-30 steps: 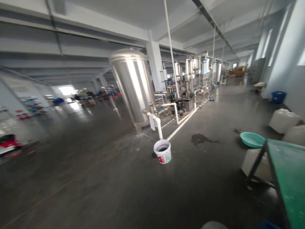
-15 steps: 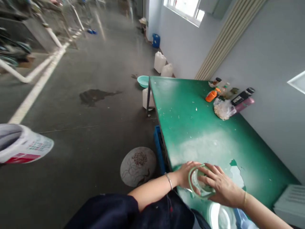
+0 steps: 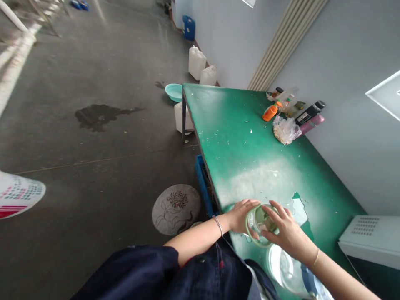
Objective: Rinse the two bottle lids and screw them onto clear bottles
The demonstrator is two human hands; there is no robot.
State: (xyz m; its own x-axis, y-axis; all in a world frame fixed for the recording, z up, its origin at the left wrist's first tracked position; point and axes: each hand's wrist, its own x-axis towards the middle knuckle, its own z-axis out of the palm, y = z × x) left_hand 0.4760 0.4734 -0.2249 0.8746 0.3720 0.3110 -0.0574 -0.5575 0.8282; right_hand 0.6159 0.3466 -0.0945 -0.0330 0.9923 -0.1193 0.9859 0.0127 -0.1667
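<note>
A clear round container with a pale green rim (image 3: 249, 227) is between my hands at the near edge of the green table. My left hand (image 3: 240, 216) curls around its left side. My right hand (image 3: 289, 229) has its thumb and fingers over the mouth and right side of the container. A paler green round shape shows inside the rim; I cannot make out whether it is a lid. Below my right hand stands a larger clear round container (image 3: 289, 271), with a blue thing (image 3: 309, 279) beside it, partly behind my forearm.
The green table (image 3: 225, 121) carries an orange pump bottle (image 3: 270, 112), a plastic bag (image 3: 285, 130) and bottles by the wall. A grey-white box (image 3: 371, 237) is at right. A round stool (image 3: 176, 208), blue crate (image 3: 203, 177) and bucket (image 3: 18, 196) stand left.
The view has shifted right and down. My right hand's fingers have moved from across the container's mouth toward its right side, with the thumb apart. My left hand keeps its hold.
</note>
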